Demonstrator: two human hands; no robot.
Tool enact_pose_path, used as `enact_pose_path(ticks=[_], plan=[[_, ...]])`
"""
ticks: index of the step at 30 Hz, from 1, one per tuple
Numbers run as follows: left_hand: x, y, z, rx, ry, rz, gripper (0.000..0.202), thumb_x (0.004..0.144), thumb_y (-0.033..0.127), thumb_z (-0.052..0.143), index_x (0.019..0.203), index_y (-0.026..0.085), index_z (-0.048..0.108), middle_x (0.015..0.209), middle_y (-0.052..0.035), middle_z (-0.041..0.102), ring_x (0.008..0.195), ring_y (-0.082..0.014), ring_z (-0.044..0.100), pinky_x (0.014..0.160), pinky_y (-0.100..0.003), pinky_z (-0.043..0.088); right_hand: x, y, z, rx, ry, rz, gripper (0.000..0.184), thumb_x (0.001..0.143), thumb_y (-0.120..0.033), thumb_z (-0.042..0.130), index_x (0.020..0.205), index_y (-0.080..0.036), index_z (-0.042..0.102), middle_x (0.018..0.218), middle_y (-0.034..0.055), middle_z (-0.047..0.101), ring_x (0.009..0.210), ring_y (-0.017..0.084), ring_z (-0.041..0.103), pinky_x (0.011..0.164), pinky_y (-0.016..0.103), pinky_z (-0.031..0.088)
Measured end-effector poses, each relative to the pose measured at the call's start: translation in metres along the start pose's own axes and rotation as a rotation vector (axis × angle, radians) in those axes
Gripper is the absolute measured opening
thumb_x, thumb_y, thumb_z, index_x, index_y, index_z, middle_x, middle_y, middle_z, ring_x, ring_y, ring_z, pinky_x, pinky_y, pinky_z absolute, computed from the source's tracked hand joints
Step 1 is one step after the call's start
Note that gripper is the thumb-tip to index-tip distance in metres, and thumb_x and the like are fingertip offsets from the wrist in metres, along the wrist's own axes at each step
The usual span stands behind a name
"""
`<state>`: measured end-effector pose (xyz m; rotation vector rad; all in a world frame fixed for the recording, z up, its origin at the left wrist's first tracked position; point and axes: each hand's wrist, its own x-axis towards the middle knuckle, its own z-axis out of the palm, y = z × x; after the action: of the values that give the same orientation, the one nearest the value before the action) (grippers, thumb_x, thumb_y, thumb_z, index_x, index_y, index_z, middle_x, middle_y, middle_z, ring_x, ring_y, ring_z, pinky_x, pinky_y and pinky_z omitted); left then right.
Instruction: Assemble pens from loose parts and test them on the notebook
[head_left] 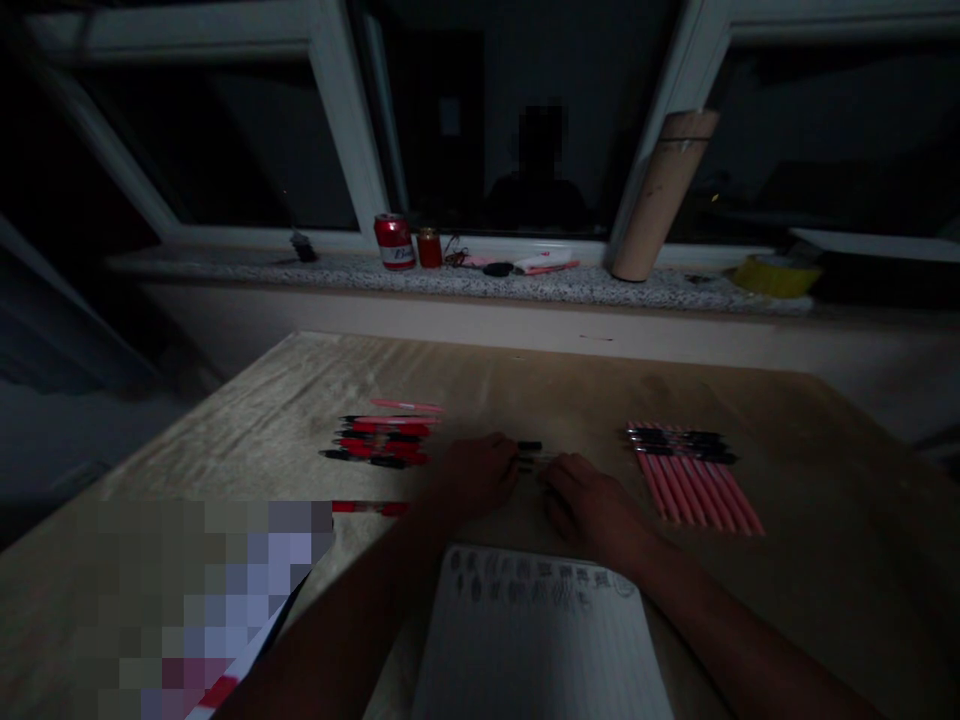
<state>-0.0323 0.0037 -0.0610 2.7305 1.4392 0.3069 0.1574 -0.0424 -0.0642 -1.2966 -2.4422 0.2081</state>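
My left hand is closed near the middle of the table. A black pen pokes out from its fingertips, partly hidden by them. My right hand faces it, fingers bent together around something too dark to make out. Short thin dark pieces show in the narrow gap between both hands. To the left lies a group of red, black and pink pens, with a single red pen below it. On the right, a row of pink pens lies side by side, with several black pens across their upper ends.
A lined notebook with scribbles lies below my hands. At lower left is a partly blurred-out white and red item. The stone windowsill behind holds a red can, a small jar, a cardboard tube and yellow tape.
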Motion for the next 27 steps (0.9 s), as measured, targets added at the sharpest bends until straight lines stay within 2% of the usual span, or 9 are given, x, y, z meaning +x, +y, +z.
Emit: enact_pose_path(ticks=[12, 21, 27], plan=[[0.0, 0.0, 0.001, -0.036, 0.014, -0.007, 0.024, 0.088, 0.03, 0.038, 0.093, 0.018, 0.058, 0.091, -0.0048, 0.062, 0.078, -0.0181, 0.06, 0.068, -0.029, 0.043, 0.001, 0.004, -0.001, 0.026, 0.05, -0.015, 0.02, 0.084, -0.019, 0.048, 0.101, -0.019, 0.058, 0.095, 0.007, 0.059, 0.092, 0.019, 0.053, 0.077, 0.031, 0.045], [0.001, 0.0, 0.0, -0.114, 0.037, -0.071, 0.026, 0.089, 0.032, 0.037, 0.092, 0.018, 0.059, 0.089, -0.0052, 0.064, 0.078, -0.0175, 0.06, 0.068, -0.028, 0.042, 0.001, 0.02, 0.004, 0.052, 0.22, 0.165, 0.024, 0.085, -0.014, 0.041, 0.1, -0.017, 0.059, 0.094, 0.0079, 0.062, 0.088, 0.02, 0.057, 0.076, 0.032, 0.046], [0.001, -0.005, 0.006, -0.334, 0.118, -0.203, 0.027, 0.09, 0.033, 0.035, 0.087, 0.018, 0.056, 0.077, -0.0027, 0.062, 0.072, -0.015, 0.058, 0.066, -0.025, 0.04, 0.002, 0.029, 0.007, 0.117, 0.314, 0.226, 0.024, 0.085, -0.016, 0.04, 0.1, -0.017, 0.058, 0.095, 0.008, 0.063, 0.088, 0.02, 0.059, 0.078, 0.033, 0.046]])
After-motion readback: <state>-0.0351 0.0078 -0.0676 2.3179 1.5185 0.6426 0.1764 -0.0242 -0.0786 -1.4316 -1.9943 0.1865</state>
